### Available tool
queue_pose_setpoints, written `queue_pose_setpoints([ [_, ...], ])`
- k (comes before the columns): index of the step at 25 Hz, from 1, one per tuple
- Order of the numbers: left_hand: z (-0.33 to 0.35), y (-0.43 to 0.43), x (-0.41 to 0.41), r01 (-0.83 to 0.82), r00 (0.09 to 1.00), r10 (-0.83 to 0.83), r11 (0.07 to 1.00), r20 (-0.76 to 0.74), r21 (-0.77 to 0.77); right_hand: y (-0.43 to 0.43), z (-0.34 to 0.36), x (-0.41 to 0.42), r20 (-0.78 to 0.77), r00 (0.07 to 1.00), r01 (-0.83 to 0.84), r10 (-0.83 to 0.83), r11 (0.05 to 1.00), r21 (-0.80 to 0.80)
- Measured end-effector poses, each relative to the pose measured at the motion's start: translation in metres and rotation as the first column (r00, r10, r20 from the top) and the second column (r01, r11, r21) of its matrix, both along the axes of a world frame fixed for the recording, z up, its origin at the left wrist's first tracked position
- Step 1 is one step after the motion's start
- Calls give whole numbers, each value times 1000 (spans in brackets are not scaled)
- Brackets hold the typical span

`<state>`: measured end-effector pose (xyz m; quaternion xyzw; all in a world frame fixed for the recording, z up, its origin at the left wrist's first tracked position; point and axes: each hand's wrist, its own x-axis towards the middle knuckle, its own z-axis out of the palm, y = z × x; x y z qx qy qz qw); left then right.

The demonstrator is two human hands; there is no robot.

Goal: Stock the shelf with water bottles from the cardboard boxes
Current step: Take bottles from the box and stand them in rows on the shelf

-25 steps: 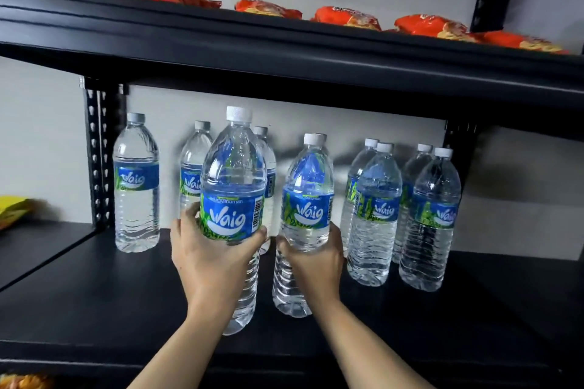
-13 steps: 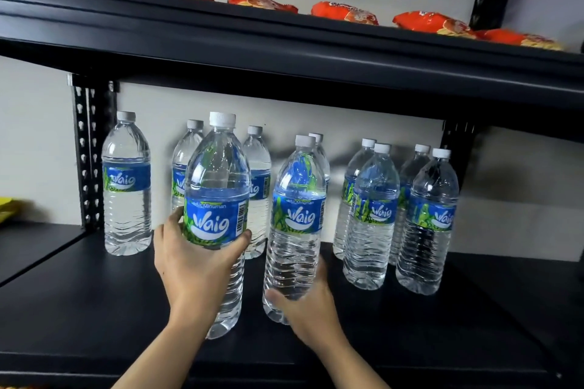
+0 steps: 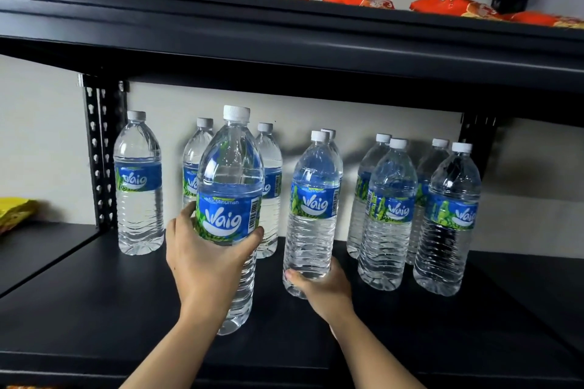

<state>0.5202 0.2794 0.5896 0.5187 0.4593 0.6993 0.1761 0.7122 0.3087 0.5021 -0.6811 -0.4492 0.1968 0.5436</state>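
My left hand (image 3: pixel 205 249) curls round the near bottle (image 3: pixel 230 180) at its label; my right hand (image 3: pixel 320 286) cups the second bottle (image 3: pixel 316 224) low down. Full, so probably heavy, slick and squeezable: the ribbed middle should grip best.

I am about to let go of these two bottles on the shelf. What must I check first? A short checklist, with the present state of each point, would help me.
1. The left hand grips the front bottle at its label: ok.
2. The right hand grips the second bottle near its base: ok.
3. The white caps are on both bottles: ok.
4. Both bases sit flat on the shelf board: cannot tell.
5. Both caps stand clear below the upper shelf: ok.
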Motion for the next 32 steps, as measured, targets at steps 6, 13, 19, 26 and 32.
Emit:
queue_pose_setpoints([
  [6, -1, 7, -5, -24, 1000, 24, 1000, -8, -8, 5, 1, 11, 8, 1000, 1, -1, 999, 47],
  [13, -3, 7, 1, -23, 1000, 23, 1000, 3, -21, 11, -2, 19, -76, 997, -30, 32, 999, 30],
  [19, -7, 6, 5, -24, 1000, 23, 999, -21, -21, 12, -4, 19, -122, 992, -33, 36, 999, 22],
  [26, -8, 9, 11, -23, 999, 22, 999, -33, -24, 7, -1, 20, -73, 996, -38, 41, 998, 51],
  [32, -9, 5, 16, -20, 999, 19, 999, -32, -29, -1, 9, 30, 46, 990, -128, 132, 988, -85],
])
